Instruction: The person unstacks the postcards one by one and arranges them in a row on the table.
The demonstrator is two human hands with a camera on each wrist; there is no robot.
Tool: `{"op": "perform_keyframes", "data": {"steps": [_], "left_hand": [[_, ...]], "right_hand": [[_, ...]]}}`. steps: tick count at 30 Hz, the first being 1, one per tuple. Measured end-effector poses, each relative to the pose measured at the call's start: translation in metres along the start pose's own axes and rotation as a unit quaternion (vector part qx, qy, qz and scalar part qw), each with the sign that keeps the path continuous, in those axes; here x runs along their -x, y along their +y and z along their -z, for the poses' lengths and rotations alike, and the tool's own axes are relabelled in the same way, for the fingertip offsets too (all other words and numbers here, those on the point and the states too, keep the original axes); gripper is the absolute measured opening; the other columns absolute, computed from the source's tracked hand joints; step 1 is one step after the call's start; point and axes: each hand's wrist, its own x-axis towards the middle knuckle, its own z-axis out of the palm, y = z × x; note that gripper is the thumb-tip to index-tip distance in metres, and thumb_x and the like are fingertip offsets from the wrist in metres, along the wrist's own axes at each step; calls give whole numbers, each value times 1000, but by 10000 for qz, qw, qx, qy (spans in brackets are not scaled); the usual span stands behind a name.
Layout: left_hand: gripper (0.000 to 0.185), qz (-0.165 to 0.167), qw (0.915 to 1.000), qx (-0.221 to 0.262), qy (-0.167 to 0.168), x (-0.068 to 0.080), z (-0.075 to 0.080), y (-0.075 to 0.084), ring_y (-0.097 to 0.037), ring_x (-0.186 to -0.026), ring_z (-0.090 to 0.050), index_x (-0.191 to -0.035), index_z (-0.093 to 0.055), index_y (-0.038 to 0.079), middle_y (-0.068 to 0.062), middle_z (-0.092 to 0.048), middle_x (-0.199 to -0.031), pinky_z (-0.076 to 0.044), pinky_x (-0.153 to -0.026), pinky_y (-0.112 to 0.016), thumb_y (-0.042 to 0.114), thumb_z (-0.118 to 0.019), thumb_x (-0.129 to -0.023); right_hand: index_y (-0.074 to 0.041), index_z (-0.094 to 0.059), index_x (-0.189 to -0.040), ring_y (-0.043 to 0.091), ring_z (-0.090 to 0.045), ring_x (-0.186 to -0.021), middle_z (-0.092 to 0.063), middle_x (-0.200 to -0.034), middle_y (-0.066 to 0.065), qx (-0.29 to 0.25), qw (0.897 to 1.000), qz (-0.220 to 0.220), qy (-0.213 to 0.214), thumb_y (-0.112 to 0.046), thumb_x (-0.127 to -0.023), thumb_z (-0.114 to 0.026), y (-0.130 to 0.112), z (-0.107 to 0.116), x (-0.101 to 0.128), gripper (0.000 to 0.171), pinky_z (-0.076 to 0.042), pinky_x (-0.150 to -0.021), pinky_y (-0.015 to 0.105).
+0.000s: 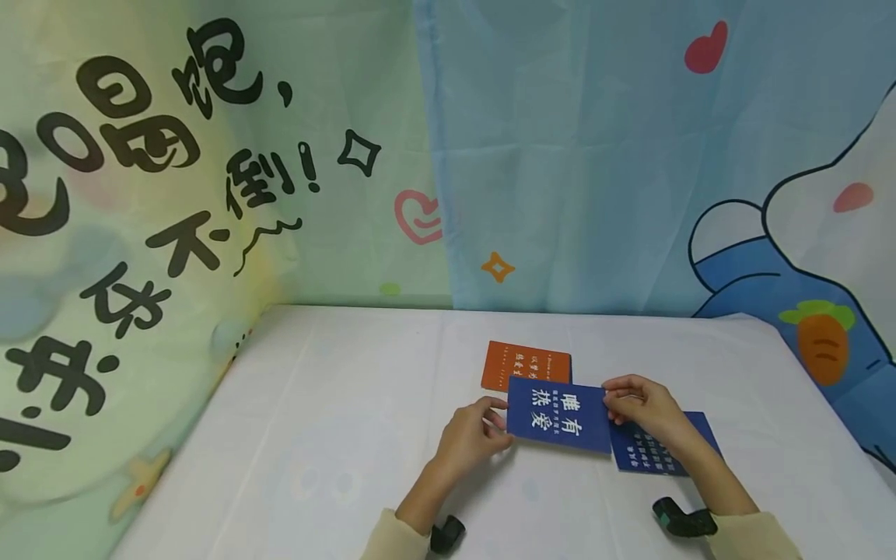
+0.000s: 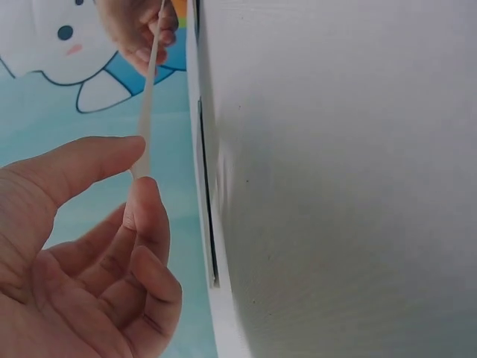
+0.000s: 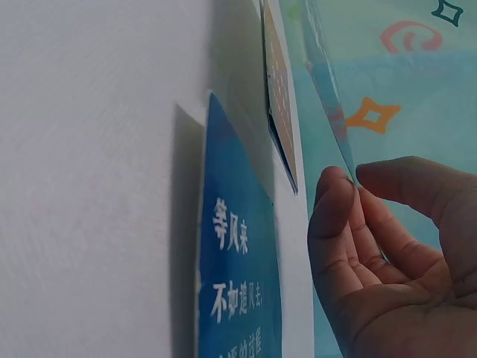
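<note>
Both hands hold one dark blue card [image 1: 560, 415] with large white characters a little above the white table [image 1: 336, 435]. My left hand [image 1: 470, 434] pinches its left edge between thumb and forefinger; the left wrist view shows the card edge-on [image 2: 147, 104]. My right hand [image 1: 640, 406] pinches its right edge, and the right wrist view shows the card's thin edge [image 3: 328, 97] above the fingers [image 3: 335, 216]. A second blue card [image 1: 658, 451] [image 3: 235, 283] lies flat under the right hand. An orange card [image 1: 526, 365] [image 3: 279, 112] lies flat just behind.
A printed cloth backdrop [image 1: 560, 155] with cartoon figures and characters hangs behind and to the left of the table. The white tablecloth stretches bare to the left and front of the cards. A black wrist camera mount [image 1: 682, 519] sits on each forearm.
</note>
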Motion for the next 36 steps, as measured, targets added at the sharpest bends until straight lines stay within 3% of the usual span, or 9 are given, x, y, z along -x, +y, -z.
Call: {"op": "perform_keyframes", "data": {"steps": [10,21,36], "left_hand": [[42,115,9996,-178,-159,10,-1,-1,0,-66,-55,-113,-67,6,5,-67,-79,-43,-59,-19,9,-81,-75],[39,360,9979,-453,-297,10,-7,-2,0,-59,-49,-109,-68,1,9,-62,-70,-40,-55,-20,7,-82,-73],[38,490,9959,-631,-429,8,-12,2,-2,-56,-49,-105,-67,3,10,-60,-65,-38,-55,-22,9,-83,-72]], "right_hand": [[13,-53,-121,14,-61,-71,-65,-89,13,113,9997,63,-184,-11,-96,-60,1,-2,3,35,-53,-65,27],[12,-56,-117,14,-57,-69,-63,-88,11,340,9990,-16,-294,-12,-94,-63,6,-7,4,34,-50,-61,26],[12,-60,-113,12,-54,-65,-61,-84,7,731,9973,-12,-91,-8,-91,-65,11,-9,3,30,-47,-59,24]]}}
